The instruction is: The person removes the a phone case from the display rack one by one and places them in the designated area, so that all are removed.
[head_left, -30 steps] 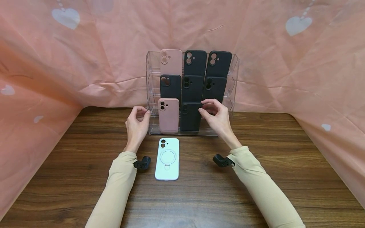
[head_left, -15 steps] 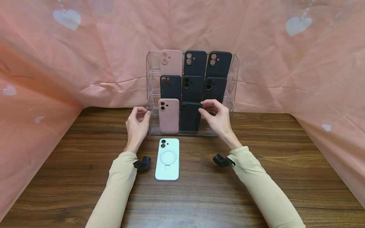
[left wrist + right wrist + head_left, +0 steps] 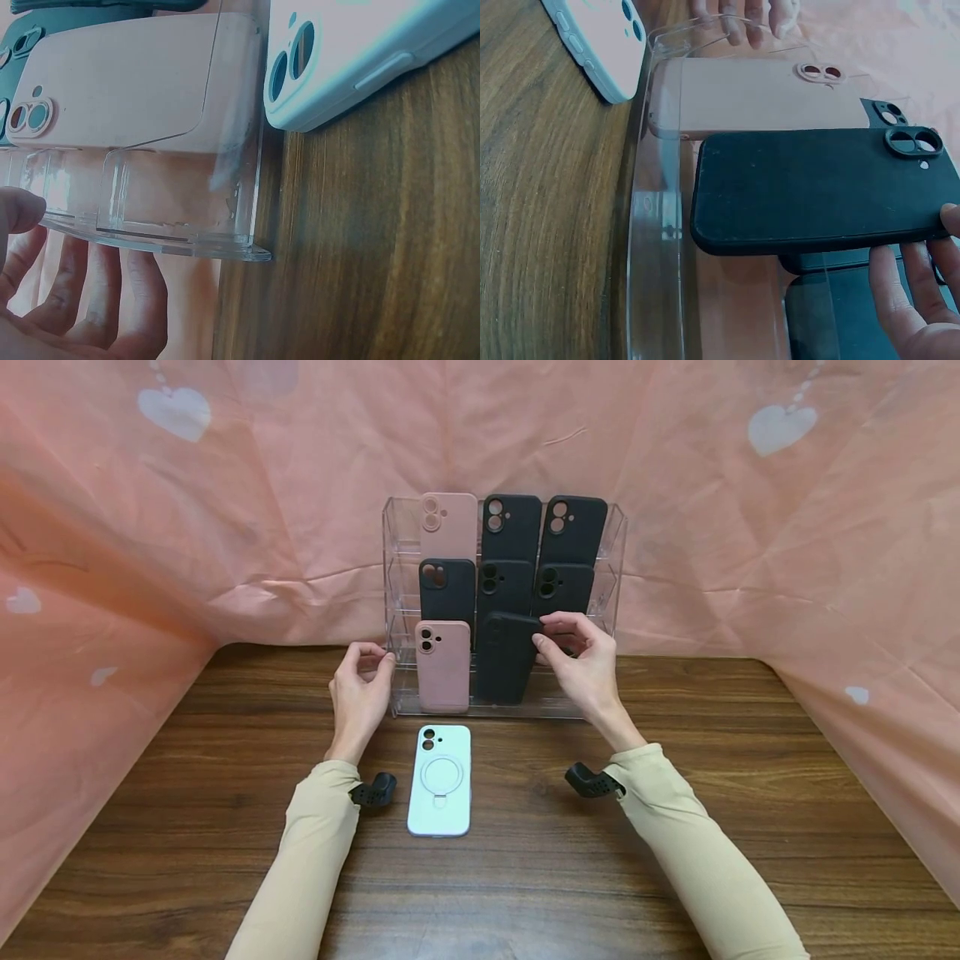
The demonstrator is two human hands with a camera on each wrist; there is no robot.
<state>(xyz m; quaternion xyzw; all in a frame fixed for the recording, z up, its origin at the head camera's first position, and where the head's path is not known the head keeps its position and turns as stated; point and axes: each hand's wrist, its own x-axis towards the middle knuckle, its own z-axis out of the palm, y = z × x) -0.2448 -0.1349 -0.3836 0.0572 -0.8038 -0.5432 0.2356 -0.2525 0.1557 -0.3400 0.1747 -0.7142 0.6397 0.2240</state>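
Observation:
My right hand (image 3: 585, 664) pinches a black phone case (image 3: 508, 660) by its upper right edge, thumb in front and fingers behind. In the right wrist view the black phone case (image 3: 817, 191) is tilted in front of the clear rack's bottom tier, its lower end apart from the front lip. My left hand (image 3: 362, 689) grips the left side wall of the clear acrylic display rack (image 3: 397, 681); in the left wrist view the thumb and fingers lie on either side of that wall. Beside the black case, a pink phone case (image 3: 443, 667) stands in the bottom tier.
A white phone case (image 3: 440, 810) with a ring lies flat on the wooden table (image 3: 525, 893) before the rack. Behind, the upper tiers hold another pink case (image 3: 450, 535) and several black cases (image 3: 512, 537). Pink fabric (image 3: 690, 527) hangs around the back and sides.
My right hand has moved up and slightly right, raising the black case and tilting it to the right. The left hand stays on the rack.

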